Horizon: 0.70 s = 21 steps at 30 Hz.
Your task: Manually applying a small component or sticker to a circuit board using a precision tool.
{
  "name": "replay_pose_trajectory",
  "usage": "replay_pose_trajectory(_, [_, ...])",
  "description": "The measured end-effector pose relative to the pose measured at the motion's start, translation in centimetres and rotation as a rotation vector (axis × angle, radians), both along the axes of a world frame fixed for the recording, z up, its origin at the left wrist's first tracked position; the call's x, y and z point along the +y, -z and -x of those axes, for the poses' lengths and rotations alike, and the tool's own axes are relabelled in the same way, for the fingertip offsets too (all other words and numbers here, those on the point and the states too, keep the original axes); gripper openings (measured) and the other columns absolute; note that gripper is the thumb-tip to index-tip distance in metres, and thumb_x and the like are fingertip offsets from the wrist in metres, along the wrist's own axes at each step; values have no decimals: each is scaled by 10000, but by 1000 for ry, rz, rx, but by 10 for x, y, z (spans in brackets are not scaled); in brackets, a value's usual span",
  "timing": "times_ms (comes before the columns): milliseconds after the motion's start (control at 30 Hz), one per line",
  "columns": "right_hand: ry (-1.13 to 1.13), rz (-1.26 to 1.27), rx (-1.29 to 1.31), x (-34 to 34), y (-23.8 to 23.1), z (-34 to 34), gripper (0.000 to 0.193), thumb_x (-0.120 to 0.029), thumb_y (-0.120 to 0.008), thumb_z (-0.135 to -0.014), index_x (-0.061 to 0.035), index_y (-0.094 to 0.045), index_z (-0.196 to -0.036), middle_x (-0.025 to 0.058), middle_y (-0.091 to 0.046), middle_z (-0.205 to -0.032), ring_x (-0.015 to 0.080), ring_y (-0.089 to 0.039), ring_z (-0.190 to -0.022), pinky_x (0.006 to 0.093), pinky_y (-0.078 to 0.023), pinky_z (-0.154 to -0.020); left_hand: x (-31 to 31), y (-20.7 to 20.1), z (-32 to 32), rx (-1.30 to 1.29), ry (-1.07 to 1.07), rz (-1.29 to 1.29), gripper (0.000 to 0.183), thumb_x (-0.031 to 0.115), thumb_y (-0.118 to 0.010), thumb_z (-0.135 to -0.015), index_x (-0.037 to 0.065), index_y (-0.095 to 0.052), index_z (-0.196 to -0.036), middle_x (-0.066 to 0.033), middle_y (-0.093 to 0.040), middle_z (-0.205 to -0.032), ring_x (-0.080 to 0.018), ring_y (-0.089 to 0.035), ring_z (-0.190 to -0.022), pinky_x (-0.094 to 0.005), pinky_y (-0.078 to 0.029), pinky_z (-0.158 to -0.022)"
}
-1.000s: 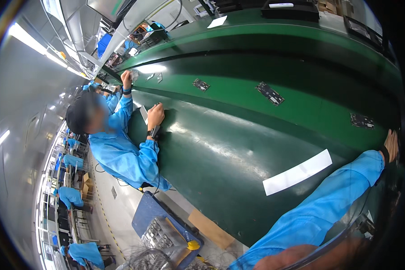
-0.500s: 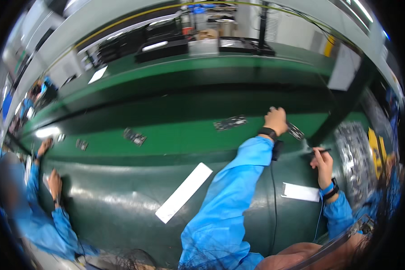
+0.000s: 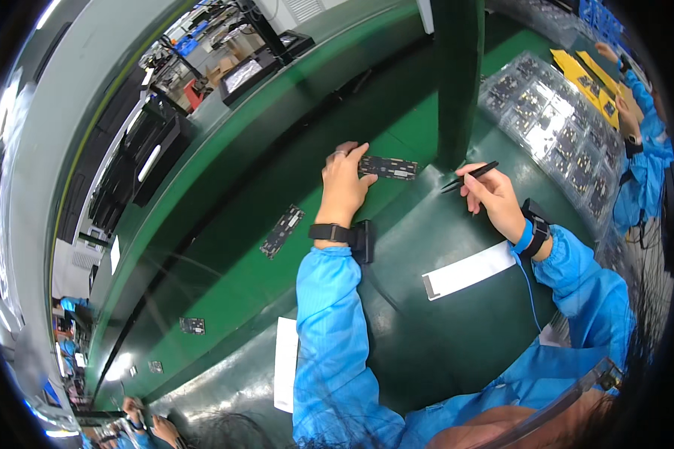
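Note:
My left hand (image 3: 343, 185) reaches over the green work surface, its thumb and forefinger closed at the left end of a dark, narrow circuit board (image 3: 391, 168). Part of that end is hidden by the fingers. To the right, my right hand (image 3: 496, 196) grips black tweezers (image 3: 472, 176), whose tips point left toward the board but stay apart from it. Another dark circuit board (image 3: 282, 232) lies on the green strip, left of my left wrist. Below my right hand is a white strip (image 3: 472, 271) on the dark mat.
A dark post (image 3: 458, 82) rises just beyond my hands. Clear trays of small parts (image 3: 550, 127) lie at the right, near a co-worker's hands (image 3: 627, 120) and yellow sheets (image 3: 577, 75). Smaller boards (image 3: 192, 325) lie far left. A second white strip (image 3: 285, 365) is beside my left sleeve.
The view has swung to the right, showing more of the trays and the co-worker there. My left hand has closed at the end of the board; my right hand still holds the tweezers.

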State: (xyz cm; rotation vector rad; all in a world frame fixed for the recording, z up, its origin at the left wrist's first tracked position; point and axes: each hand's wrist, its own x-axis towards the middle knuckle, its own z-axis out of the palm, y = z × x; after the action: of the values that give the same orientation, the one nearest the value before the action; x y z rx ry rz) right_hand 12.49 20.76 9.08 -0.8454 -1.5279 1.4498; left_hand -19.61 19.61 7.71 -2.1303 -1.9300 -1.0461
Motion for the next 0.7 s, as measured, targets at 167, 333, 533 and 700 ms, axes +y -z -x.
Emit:
replay_pose_trajectory(167, [-125, 2, -13, 7, 8, -4, 270, -234, -636, -1066, -26, -677, -1232, 33, -657, -913, 87, -609, -691, 234, -481, -593, -3, -22, -1, -50, -95, 304, 352, 97, -845, -820, 25, -725, -1144, -103, -697, -1058, -305, -666, -1017, -398, -512, -909])
replay_pose_trajectory(333, [-165, 69, -38, 24, 26, -11, 275, -239, -651, -1059, -27, -681, -1231, 47, -676, -921, 96, -630, -702, 238, -495, -603, -35, -32, -16, -519, -52, 235, 236, 56, -796, -889, -21, -685, -1082, -106, -740, -967, -135, -661, -825, -316, -537, -749])
replay_pose_trajectory(533, [-569, 287, 54, -5, 29, -7, 210, -156, -686, -1036, 23, -690, -1146, 55, -691, -877, 109, -677, -769, 258, -553, -648, -111, -8, -70, -621, -17, 670, 317, -33, -755, -886, -60, -635, -1179, -116, -731, -898, -147, -669, -753, -291, -540, -713])
replay_pose_trajectory(700, [-641, 270, -223, -9, 58, 0, 221, -59, -749, -971, 22, -692, -1169, 59, -687, -1040, 111, -679, -861, 269, -568, -694, -142, 19, -102, 126, -193, 299, 497, 110, -818, -856, -18, -615, -1292, -211, -624, -1327, -366, -630, -1175, -452, -505, -947])
